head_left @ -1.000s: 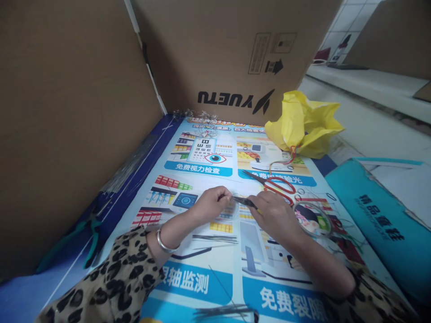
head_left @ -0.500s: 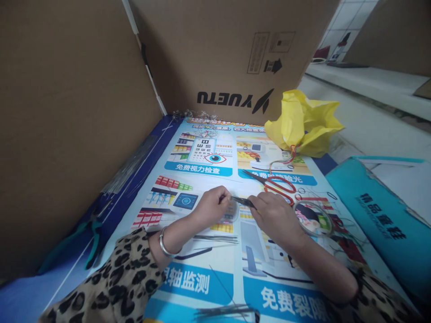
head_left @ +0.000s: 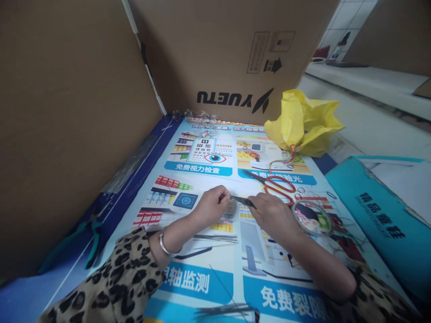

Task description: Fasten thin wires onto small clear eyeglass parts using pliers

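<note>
My left hand point(head_left: 213, 204), with a silver bangle at the wrist, is closed in a pinch over the middle of the printed sheet. What it pinches is too small to make out. My right hand point(head_left: 274, 215) is wrapped around slim, dark-jawed pliers point(head_left: 245, 202), whose narrow tip points left and meets my left fingertips. The handles are mostly hidden in my palm. Thin wires point(head_left: 215, 238) lie on the sheet below my left hand, and a bundle of wires point(head_left: 225, 310) is at the near edge. Orange-handled scissors point(head_left: 278, 186) lie just beyond my right hand.
Teal-handled pliers point(head_left: 92, 237) lie at left, beside a strip of wires point(head_left: 124, 170). A roll of tape point(head_left: 313, 218), a yellow crumpled bag point(head_left: 299, 121) and a teal box point(head_left: 380, 215) are at right. Cardboard walls point(head_left: 215, 54) stand at the back and left.
Almost nothing differs. The right hand and the pliers have shifted very slightly, while the pliers' tip stays at the left fingertips.
</note>
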Available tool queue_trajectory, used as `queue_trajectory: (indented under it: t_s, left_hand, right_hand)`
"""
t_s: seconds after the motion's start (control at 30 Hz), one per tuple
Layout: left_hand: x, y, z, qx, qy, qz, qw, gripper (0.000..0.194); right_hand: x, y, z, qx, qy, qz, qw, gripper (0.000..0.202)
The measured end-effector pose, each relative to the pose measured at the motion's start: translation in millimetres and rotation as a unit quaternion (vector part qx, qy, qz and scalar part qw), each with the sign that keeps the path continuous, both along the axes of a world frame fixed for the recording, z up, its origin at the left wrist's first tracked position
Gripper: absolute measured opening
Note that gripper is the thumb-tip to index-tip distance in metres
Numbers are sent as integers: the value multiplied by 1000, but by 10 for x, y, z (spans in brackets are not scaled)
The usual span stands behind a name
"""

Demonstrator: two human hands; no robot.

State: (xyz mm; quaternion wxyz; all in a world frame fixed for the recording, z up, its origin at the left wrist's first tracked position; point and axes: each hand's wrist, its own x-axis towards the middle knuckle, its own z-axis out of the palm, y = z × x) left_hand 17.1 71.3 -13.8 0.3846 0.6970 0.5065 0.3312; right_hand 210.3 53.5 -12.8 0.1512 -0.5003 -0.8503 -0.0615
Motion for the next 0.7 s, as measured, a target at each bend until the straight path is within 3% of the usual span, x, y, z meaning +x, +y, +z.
queue_trajectory:
  t_s: [0.2,0.7]
  left_hand:
    - [0,9,-49,-17,-27,13,999,9]
    - [19,-6,-37,-26,-22,27,999,10]
  right_hand:
    - [8,33,-42,-70,40,-16,997,17]
    - [18,46,-42,-18,34,-5,999,20]
